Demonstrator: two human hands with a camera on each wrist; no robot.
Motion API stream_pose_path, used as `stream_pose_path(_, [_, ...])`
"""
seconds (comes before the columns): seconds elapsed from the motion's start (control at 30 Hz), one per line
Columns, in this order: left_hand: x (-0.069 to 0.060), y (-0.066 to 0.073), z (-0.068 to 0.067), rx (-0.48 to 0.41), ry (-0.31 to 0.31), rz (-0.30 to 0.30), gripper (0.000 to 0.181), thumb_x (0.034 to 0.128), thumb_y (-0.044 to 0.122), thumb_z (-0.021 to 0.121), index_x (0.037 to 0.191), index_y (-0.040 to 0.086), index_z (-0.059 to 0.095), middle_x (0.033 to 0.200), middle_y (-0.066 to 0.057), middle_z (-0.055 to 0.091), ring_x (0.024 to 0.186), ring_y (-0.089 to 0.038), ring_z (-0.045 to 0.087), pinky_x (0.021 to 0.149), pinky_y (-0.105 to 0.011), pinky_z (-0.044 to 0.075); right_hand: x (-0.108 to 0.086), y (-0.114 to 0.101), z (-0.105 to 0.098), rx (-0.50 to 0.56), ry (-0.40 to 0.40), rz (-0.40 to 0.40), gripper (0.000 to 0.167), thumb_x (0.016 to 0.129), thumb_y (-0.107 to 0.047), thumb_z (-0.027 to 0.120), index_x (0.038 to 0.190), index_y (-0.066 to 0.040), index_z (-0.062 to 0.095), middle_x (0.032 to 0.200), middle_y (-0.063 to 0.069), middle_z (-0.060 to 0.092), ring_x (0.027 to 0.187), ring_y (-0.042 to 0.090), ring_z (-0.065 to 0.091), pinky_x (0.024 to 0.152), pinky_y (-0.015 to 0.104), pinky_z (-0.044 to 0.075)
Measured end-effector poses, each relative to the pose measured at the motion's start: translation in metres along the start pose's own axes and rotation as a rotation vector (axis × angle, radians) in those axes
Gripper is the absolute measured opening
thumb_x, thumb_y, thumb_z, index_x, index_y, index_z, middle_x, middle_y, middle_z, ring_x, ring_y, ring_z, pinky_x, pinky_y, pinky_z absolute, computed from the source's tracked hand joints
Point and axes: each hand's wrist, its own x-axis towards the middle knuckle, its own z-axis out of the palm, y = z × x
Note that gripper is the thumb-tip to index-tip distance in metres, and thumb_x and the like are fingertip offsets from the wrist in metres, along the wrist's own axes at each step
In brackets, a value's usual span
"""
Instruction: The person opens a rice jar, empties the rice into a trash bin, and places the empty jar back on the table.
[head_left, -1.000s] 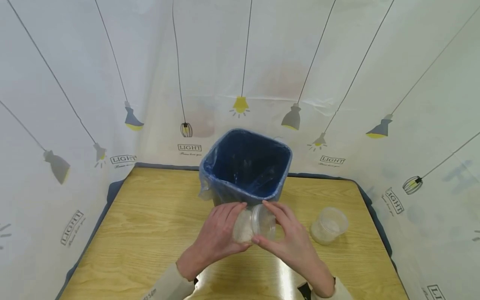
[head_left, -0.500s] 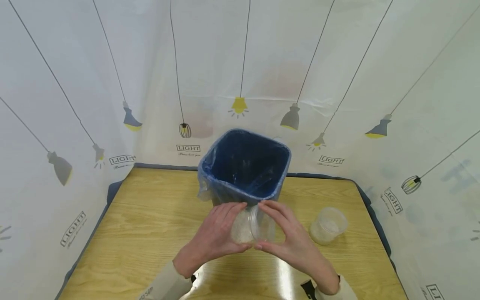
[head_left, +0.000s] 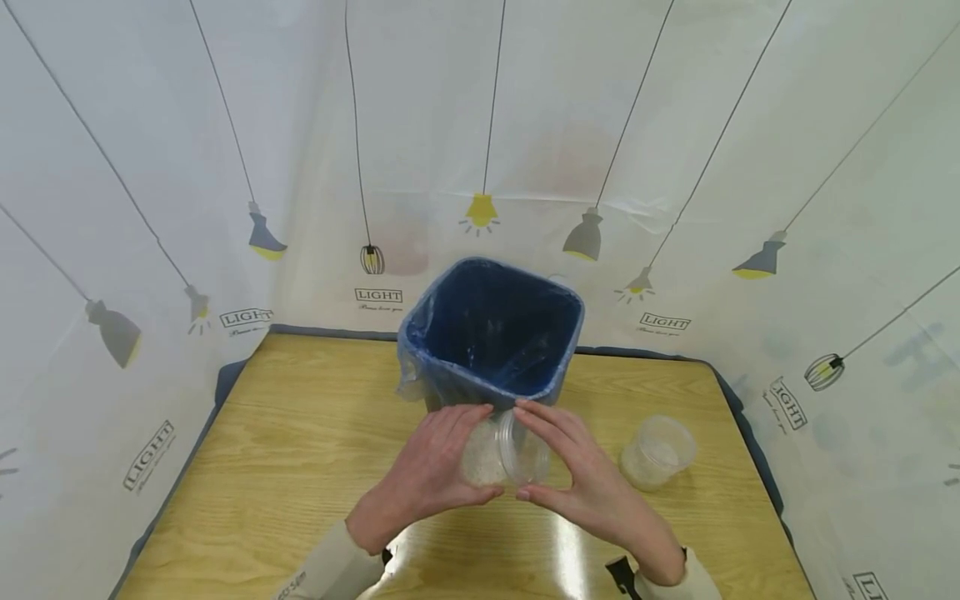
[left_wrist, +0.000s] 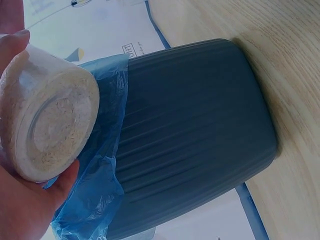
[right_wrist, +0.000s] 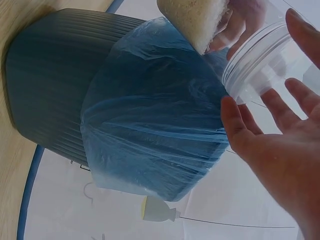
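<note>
A clear jar (head_left: 482, 454) with pale, grain-like contents is tilted on its side in front of the bin. My left hand (head_left: 427, 467) grips its body; the left wrist view shows the jar's base (left_wrist: 57, 125) facing that camera. At the jar's right end is a clear, ridged lid (head_left: 525, 450). My right hand (head_left: 585, 467) curves around this lid, index finger above and thumb below. In the right wrist view, several fingertips lie along the lid's rim (right_wrist: 252, 57). Whether the thumb touches it is unclear.
A blue bin (head_left: 480, 379) lined with a blue plastic bag (right_wrist: 150, 115) stands just beyond the hands. A second clear jar (head_left: 656, 454) with pale contents stands on the wooden table (head_left: 315, 417) to the right. A lamp-printed curtain (head_left: 420, 167) surrounds the table.
My right hand's fingertips have shifted slightly around the lid, and the thumb has moved down and outward. The left hand and jar have moved slightly left. Bin and second jar are unchanged.
</note>
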Motion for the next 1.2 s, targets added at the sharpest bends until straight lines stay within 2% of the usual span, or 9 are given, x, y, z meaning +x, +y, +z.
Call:
stream_pose_path(0.1, [0.0, 0.0, 0.0, 0.008, -0.003, -0.004, 0.101, 0.0593, 0.055, 0.095, 0.137, 0.002, 0.056, 0.126, -0.009, 0.066, 0.114, -0.025, 0.064, 0.097, -0.042, 0.054, 0.0, 0.0, 0.0, 0.0, -0.015, -0.008, 0.088, 0.082, -0.025, 0.087, 0.157, -0.012, 0.042, 0.161, 0.006, 0.041, 0.145, 0.028, 0.038, 0.116, 0.039, 0.039])
stream_pose_path(0.23, [-0.001, 0.0, -0.001, 0.008, -0.004, -0.011, 0.101, 0.0593, 0.056, 0.095, 0.136, 0.003, 0.056, 0.126, -0.009, 0.066, 0.114, -0.025, 0.064, 0.096, -0.043, 0.054, 0.001, 0.0, 0.0, -0.01, -0.023, -0.013, 0.096, 0.077, -0.028, 0.09, 0.158, -0.012, 0.041, 0.163, 0.01, 0.037, 0.145, 0.03, 0.037, 0.109, 0.054, 0.044])
stream_pose_path(0.33, [-0.002, 0.0, -0.001, 0.004, -0.001, -0.016, 0.101, 0.0597, 0.056, 0.094, 0.137, 0.003, 0.056, 0.126, -0.009, 0.066, 0.113, -0.026, 0.064, 0.095, -0.043, 0.055, 0.001, -0.001, 0.001, 0.002, -0.01, 0.011, 0.1, 0.077, -0.037, 0.091, 0.159, -0.012, 0.039, 0.163, 0.012, 0.035, 0.145, 0.032, 0.035, 0.105, 0.06, 0.045])
stream_pose_path(0.47, [-0.003, 0.0, -0.001, 0.001, 0.027, -0.02, 0.101, 0.0586, 0.054, 0.095, 0.136, 0.003, 0.056, 0.125, -0.009, 0.066, 0.113, -0.026, 0.064, 0.094, -0.043, 0.055, 0.001, 0.0, 0.005, 0.104, 0.086, 0.076, 0.087, 0.091, -0.052, 0.074, 0.157, -0.008, 0.039, 0.156, 0.014, 0.042, 0.139, 0.031, 0.044, 0.102, 0.048, 0.052])
stream_pose_path(0.57, [-0.004, 0.001, 0.0, 0.009, 0.065, -0.023, 0.103, 0.0553, 0.052, 0.097, 0.136, 0.002, 0.056, 0.124, -0.01, 0.065, 0.111, -0.027, 0.064, 0.091, -0.042, 0.056, 0.002, -0.001, 0.008, 0.158, 0.201, 0.101, 0.075, 0.098, -0.053, 0.062, 0.153, -0.005, 0.044, 0.145, 0.016, 0.053, 0.125, 0.032, 0.058, 0.09, 0.039, 0.059])
stream_pose_path(0.7, [-0.004, 0.003, 0.0, 0.045, 0.103, -0.03, 0.104, 0.0537, 0.051, 0.098, 0.136, 0.002, 0.057, 0.123, -0.011, 0.065, 0.109, -0.028, 0.064, 0.089, -0.043, 0.056, 0.002, -0.005, 0.011, 0.098, 0.284, 0.155, 0.068, 0.1, -0.048, 0.064, 0.149, -0.004, 0.048, 0.136, 0.016, 0.059, 0.108, 0.032, 0.066, 0.076, 0.035, 0.063])
stream_pose_path(0.8, [-0.004, 0.005, -0.001, 0.087, 0.119, -0.031, 0.103, 0.0546, 0.05, 0.097, 0.136, 0.001, 0.057, 0.123, -0.011, 0.066, 0.109, -0.029, 0.065, 0.09, -0.044, 0.057, 0.003, -0.009, 0.013, 0.019, 0.291, 0.21, 0.068, 0.098, -0.045, 0.069, 0.149, -0.005, 0.05, 0.135, 0.014, 0.059, 0.104, 0.027, 0.068, 0.072, 0.031, 0.062])
stream_pose_path(0.97, [-0.004, 0.008, -0.001, 0.129, 0.13, -0.023, 0.103, 0.0548, 0.051, 0.097, 0.136, 0.001, 0.058, 0.122, -0.011, 0.066, 0.108, -0.029, 0.065, 0.09, -0.043, 0.056, 0.006, -0.013, 0.017, -0.076, 0.279, 0.249, 0.069, 0.095, -0.048, 0.072, 0.147, -0.008, 0.054, 0.135, 0.012, 0.059, 0.101, 0.024, 0.07, 0.069, 0.029, 0.062])
stream_pose_path(1.2, [-0.002, 0.01, -0.002, 0.136, 0.118, -0.022, 0.103, 0.0556, 0.053, 0.097, 0.136, 0.001, 0.057, 0.123, -0.01, 0.065, 0.109, -0.028, 0.064, 0.092, -0.042, 0.055, 0.009, -0.017, 0.018, -0.081, 0.262, 0.269, 0.071, 0.091, -0.049, 0.076, 0.148, -0.014, 0.054, 0.139, 0.01, 0.057, 0.101, 0.024, 0.069, 0.068, 0.025, 0.06])
